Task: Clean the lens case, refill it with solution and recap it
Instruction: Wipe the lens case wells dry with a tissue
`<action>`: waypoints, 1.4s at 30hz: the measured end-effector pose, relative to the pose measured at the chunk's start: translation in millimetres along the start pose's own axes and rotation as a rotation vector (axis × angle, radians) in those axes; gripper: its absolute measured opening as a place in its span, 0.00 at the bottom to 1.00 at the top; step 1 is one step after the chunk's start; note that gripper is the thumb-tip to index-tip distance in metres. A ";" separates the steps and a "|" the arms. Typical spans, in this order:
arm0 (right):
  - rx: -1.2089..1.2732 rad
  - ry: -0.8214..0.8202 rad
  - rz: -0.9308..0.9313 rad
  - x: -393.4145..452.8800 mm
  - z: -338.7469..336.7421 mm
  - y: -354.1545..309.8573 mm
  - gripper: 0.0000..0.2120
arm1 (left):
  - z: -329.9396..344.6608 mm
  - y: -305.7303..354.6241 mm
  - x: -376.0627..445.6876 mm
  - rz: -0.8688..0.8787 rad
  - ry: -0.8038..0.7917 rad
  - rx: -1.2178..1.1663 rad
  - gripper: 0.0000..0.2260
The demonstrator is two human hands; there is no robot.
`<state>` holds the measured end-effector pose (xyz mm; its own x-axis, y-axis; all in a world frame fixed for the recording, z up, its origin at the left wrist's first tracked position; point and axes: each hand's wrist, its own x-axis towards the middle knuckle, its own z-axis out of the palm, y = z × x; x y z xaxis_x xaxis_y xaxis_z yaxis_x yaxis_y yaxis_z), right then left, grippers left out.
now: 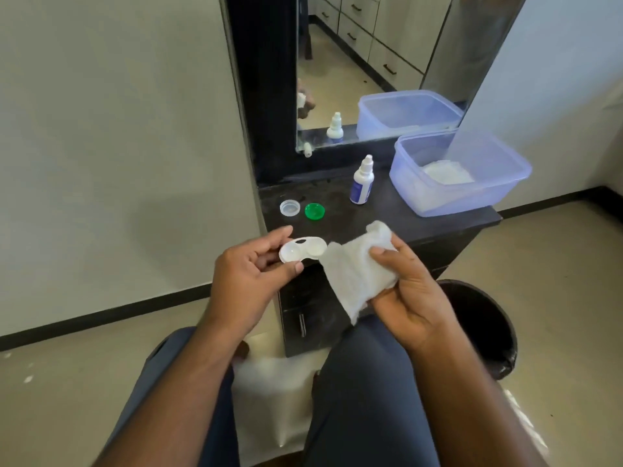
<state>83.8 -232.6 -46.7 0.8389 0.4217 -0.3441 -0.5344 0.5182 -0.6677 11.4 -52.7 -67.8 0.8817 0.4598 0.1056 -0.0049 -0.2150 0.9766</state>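
My left hand [251, 274] pinches the white lens case [302, 250] by its left well; both wells are uncapped and face up. My right hand [409, 291] grips a crumpled white tissue [357, 269], whose edge touches the case's right end. On the dark dresser top [387, 220] lie the two caps, a clear one [290, 208] and a green one [315, 211], side by side. The solution bottle [362, 182], white with a blue label, stands upright behind them.
A translucent blue tub [458, 173] holding white tissues sits at the dresser's right end, against the mirror [371, 62]. A black bin [482, 325] with a liner stands on the floor to the right of my knees. My legs fill the foreground.
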 end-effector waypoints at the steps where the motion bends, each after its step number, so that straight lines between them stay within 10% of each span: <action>1: 0.001 0.028 -0.003 1.4 5.1 4.3 0.16 | -1.5 -0.9 -1.0 0.018 0.016 0.017 0.23; 6: -0.150 0.185 -0.298 9.6 26.3 12.6 0.05 | -4.6 -8.3 -7.2 0.105 0.144 0.207 0.24; 12: -0.900 0.215 -0.894 18.1 30.7 5.3 0.08 | -4.7 -26.7 -0.2 0.078 0.138 0.277 0.23; 22: -1.535 -0.323 -0.815 50.3 34.4 16.4 0.10 | -8.7 -39.9 9.6 0.067 0.107 0.205 0.24; 30: -1.246 -0.260 -0.536 40.7 41.2 18.4 0.05 | -6.7 -32.6 3.1 0.060 0.165 0.079 0.18; 42: -0.797 -0.065 -0.654 -0.5 33.2 70.7 0.12 | -30.8 -0.6 -51.9 -0.365 -0.060 -0.590 0.16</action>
<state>42.2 -171.5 -71.7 0.9211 0.2862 0.2640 0.2676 0.0271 -0.9631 -48.9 -50.0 -68.1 0.9003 0.3610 -0.2429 0.0564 0.4566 0.8879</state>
